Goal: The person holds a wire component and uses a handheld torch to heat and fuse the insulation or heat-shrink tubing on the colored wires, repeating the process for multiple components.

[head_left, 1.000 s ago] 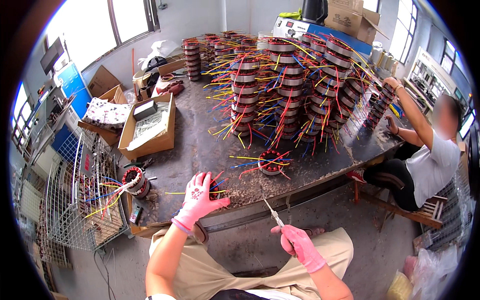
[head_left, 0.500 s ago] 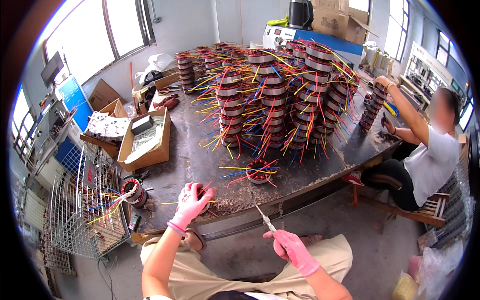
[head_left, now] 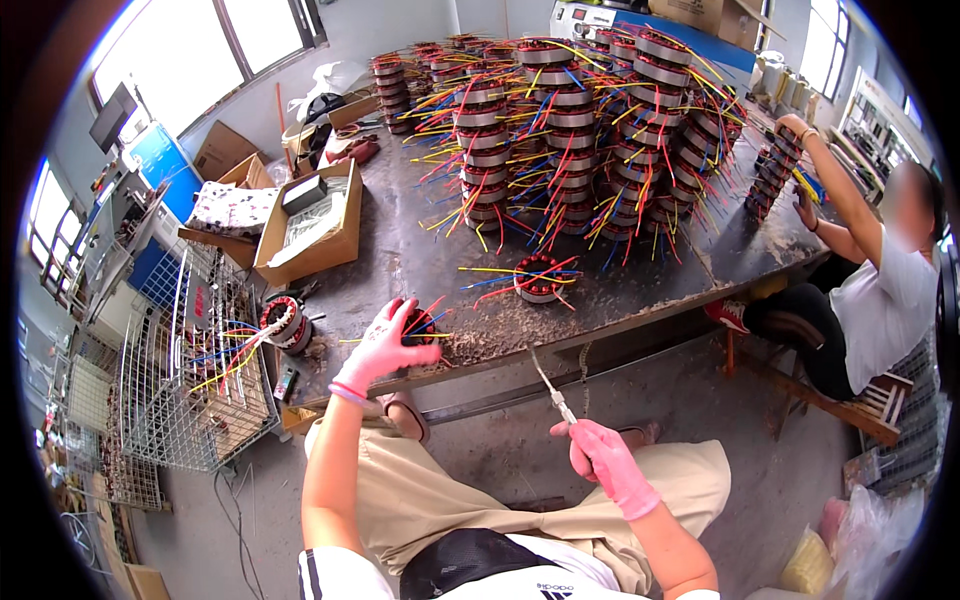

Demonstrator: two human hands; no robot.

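My left hand [head_left: 378, 350], in a pink glove, is at the table's front edge with thumb and fingers spread. Right beside it lies a small wound motor stator [head_left: 424, 326] with red and yellow wires, partly hidden by the hand; whether they touch is unclear. Over my lap, my gloved right hand [head_left: 612, 465] is closed around a slim pen-like tool [head_left: 563, 405]. Its long thin metal shaft points up toward the table edge. Another stator [head_left: 540, 280] with yellow, blue and red leads lies farther in. A third stator [head_left: 287, 325] sits at the left corner, wires hanging leftward.
Tall stacks of wired stators [head_left: 570, 150] fill the table's middle and back. An open cardboard box [head_left: 335, 235] stands at left, near a wire cage [head_left: 200, 380]. At right a seated co-worker [head_left: 870, 280] has a hand on another stator stack [head_left: 772, 175].
My left hand's fingers have spread apart, uncovering more of the stator beside it. The view has tilted downward. My right hand still holds the tool.
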